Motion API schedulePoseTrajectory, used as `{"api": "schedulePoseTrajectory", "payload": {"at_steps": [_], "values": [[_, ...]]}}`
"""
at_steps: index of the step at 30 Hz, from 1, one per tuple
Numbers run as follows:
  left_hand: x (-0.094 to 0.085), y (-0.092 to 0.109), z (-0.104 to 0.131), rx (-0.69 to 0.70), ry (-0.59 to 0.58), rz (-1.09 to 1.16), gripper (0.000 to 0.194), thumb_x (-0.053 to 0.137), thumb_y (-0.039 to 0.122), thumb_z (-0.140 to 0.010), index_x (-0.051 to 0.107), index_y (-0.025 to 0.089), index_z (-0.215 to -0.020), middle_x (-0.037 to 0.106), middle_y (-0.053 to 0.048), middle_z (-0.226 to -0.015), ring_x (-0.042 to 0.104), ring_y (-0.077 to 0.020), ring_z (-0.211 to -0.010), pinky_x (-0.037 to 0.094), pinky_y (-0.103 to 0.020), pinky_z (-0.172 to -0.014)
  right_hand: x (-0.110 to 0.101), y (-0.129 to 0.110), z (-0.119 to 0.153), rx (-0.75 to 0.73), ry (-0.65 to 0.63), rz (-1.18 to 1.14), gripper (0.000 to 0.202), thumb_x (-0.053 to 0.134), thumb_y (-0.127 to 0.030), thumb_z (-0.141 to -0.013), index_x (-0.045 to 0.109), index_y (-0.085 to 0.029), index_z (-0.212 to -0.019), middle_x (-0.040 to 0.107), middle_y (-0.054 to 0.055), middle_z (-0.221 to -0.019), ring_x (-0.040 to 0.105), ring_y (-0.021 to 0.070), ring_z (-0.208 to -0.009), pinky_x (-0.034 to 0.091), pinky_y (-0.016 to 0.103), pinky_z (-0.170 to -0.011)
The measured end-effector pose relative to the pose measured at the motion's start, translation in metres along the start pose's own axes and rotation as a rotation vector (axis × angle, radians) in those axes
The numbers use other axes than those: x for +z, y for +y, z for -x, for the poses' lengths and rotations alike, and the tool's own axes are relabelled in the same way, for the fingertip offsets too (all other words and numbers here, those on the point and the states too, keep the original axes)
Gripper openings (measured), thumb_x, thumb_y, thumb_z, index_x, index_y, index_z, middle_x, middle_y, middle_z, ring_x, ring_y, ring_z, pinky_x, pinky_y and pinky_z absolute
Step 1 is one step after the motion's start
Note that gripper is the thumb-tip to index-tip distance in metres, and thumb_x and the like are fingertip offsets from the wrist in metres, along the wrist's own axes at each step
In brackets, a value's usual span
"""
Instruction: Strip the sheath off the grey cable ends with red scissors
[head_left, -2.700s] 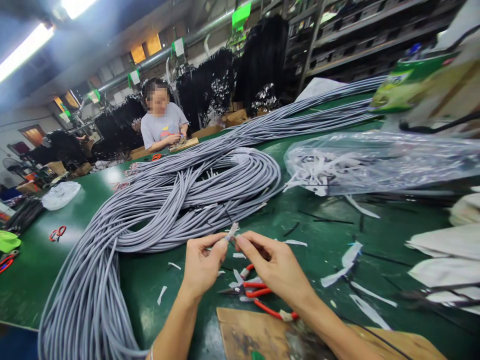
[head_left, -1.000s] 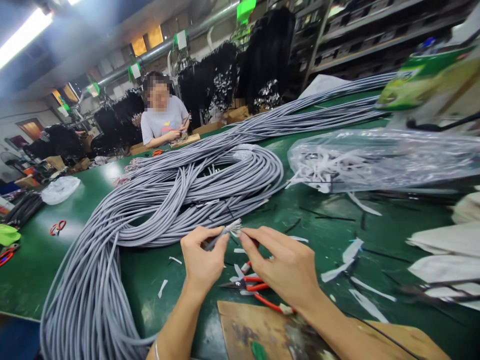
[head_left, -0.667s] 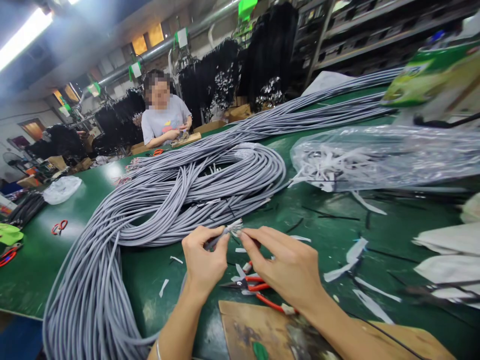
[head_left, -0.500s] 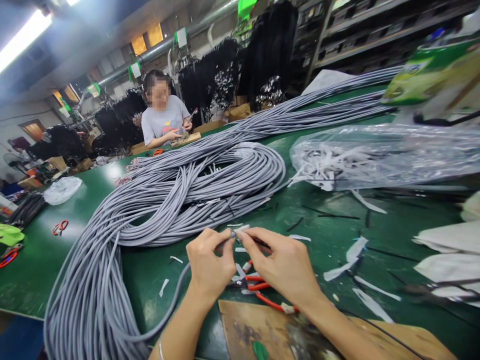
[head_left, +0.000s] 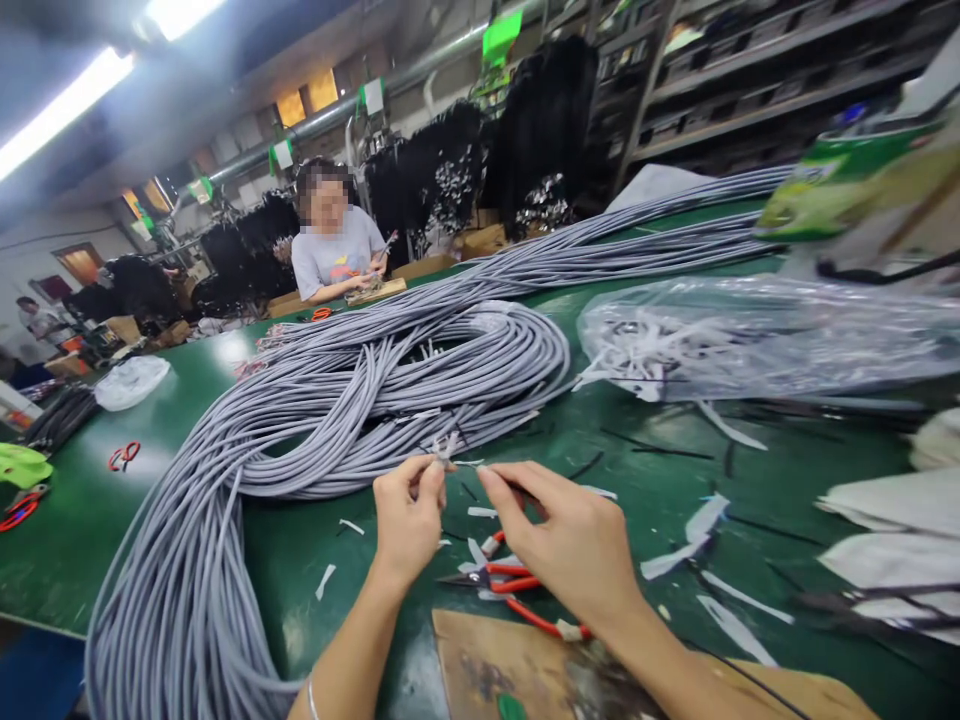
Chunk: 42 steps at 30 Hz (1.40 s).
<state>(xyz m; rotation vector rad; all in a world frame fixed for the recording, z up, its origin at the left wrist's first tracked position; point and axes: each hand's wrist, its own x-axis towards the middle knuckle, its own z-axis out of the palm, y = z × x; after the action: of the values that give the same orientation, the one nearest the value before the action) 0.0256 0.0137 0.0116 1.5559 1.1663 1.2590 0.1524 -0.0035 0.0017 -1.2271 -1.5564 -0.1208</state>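
Observation:
My left hand [head_left: 409, 520] is closed in a pinch around the end of a grey cable, most of which its fingers hide. White, frayed-looking strands [head_left: 445, 446] stick out above that thumb and forefinger. A short way to the right, my right hand [head_left: 566, 525] pinches what looks like a thin white strand [head_left: 469, 463] running from the cable end. Below the hands lie red-handled cutters [head_left: 514, 578], partly covered by my right hand. The big coiled bundle of grey cables [head_left: 360, 400] spreads just beyond and left of my hands.
A clear plastic bag of white strips [head_left: 750, 335] lies at the right. White scraps [head_left: 686, 540] and black ties are scattered on the green table [head_left: 300, 580]. A stained wooden board [head_left: 480, 660] sits close to me. Across the table a person [head_left: 337, 245] handles small parts.
My hands have moved apart, the left slightly leftward. White strands now show spread out at the cable end, where both hands' fingertips met before. The view has tilted up slightly.

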Motion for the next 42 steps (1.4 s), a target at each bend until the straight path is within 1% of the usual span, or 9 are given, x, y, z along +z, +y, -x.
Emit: {"api": "schedulePoseTrajectory", "payload": {"at_steps": [4,8,10,12,17,21,25,35,42], "values": [[0.001,0.001,0.002,-0.055,-0.048,0.107,0.026,0.055,0.034,-0.077,0.063,0.01,-0.084,0.043,0.005,-0.048,0.034,-0.0059,-0.041,0.027,-0.018,-0.041,0.003,0.0,0.0,0.149,-0.016,-0.128,0.028,0.047,-0.034,-0.083,0.065,-0.017,-0.069,0.062,0.002,-0.058,0.056,0.0125,-0.048,0.041,0.022,-0.047],[0.001,0.001,0.003,-0.087,-0.1,0.129,0.024,0.056,0.033,-0.076,0.06,0.011,-0.084,0.046,0.005,-0.047,0.037,-0.0058,-0.039,0.03,-0.017,-0.042,0.003,0.0,-0.004,0.395,-0.138,-0.421,0.032,0.053,-0.043,-0.073,0.067,-0.014,-0.076,0.044,-0.003,-0.044,0.041,0.0103,-0.037,0.033,0.021,-0.035],[0.001,0.002,0.003,-0.075,-0.122,0.104,0.022,0.054,0.031,-0.077,0.061,0.011,-0.082,0.049,0.003,-0.048,0.041,-0.007,-0.04,0.034,-0.018,-0.043,0.004,0.001,-0.005,0.451,-0.171,-0.48,0.034,0.056,-0.045,-0.069,0.068,-0.013,-0.072,0.038,-0.005,-0.042,0.036,0.0094,-0.036,0.03,0.022,-0.033],[0.001,0.004,0.005,-0.007,-0.12,0.018,0.02,0.052,0.027,-0.079,0.064,0.011,-0.083,0.057,-0.001,-0.054,0.049,-0.0096,-0.046,0.039,-0.02,-0.048,0.004,0.001,-0.006,0.472,-0.169,-0.485,0.033,0.056,-0.045,-0.068,0.067,-0.013,-0.069,0.041,-0.004,-0.043,0.037,0.0098,-0.037,0.031,0.022,-0.035],[0.002,0.007,0.006,0.248,0.024,-0.273,0.012,0.059,0.019,-0.073,0.069,0.014,-0.079,0.065,-0.006,-0.071,0.056,-0.0139,-0.062,0.043,-0.022,-0.056,0.002,-0.001,-0.005,0.412,-0.105,-0.35,0.031,0.052,-0.042,-0.073,0.066,-0.014,-0.071,0.052,0.0,-0.047,0.046,0.0126,-0.041,0.036,0.023,-0.039],[0.002,0.002,0.004,0.169,0.149,-0.22,0.017,0.055,0.021,-0.076,0.069,0.012,-0.078,0.061,-0.005,-0.065,0.053,-0.0121,-0.056,0.041,-0.021,-0.049,-0.001,-0.007,-0.004,0.232,-0.142,-0.285,0.032,0.044,-0.035,-0.081,0.062,-0.017,-0.062,0.057,0.0,-0.049,0.048,0.0108,-0.04,0.038,0.021,-0.042],[0.002,0.002,0.004,0.12,0.148,-0.135,0.02,0.056,0.024,-0.076,0.069,0.01,-0.079,0.06,-0.005,-0.065,0.053,-0.0115,-0.054,0.04,-0.02,-0.046,-0.001,-0.013,-0.001,0.126,-0.233,-0.285,0.039,0.04,-0.031,-0.084,0.058,-0.017,-0.053,0.046,-0.003,-0.038,0.042,0.0086,-0.033,0.033,0.02,-0.038],[0.007,0.006,0.009,0.131,0.143,-0.136,0.021,0.058,0.026,-0.073,0.07,0.01,-0.076,0.059,-0.005,-0.061,0.054,-0.011,-0.05,0.04,-0.018,-0.043,-0.003,-0.012,-0.001,0.199,-0.236,-0.298,0.037,0.039,-0.033,-0.083,0.06,-0.017,-0.057,0.046,-0.004,-0.038,0.043,0.0091,-0.033,0.033,0.02,-0.037],[0.007,0.003,0.009,0.224,0.106,-0.285,0.018,0.057,0.022,-0.074,0.072,0.013,-0.076,0.058,-0.003,-0.057,0.047,-0.0105,-0.048,0.036,-0.02,-0.044,0.0,-0.013,-0.002,0.206,-0.126,-0.227,0.04,0.04,-0.034,-0.083,0.058,-0.016,-0.052,0.04,-0.004,-0.036,0.034,0.0068,-0.032,0.027,0.019,-0.035]]}}
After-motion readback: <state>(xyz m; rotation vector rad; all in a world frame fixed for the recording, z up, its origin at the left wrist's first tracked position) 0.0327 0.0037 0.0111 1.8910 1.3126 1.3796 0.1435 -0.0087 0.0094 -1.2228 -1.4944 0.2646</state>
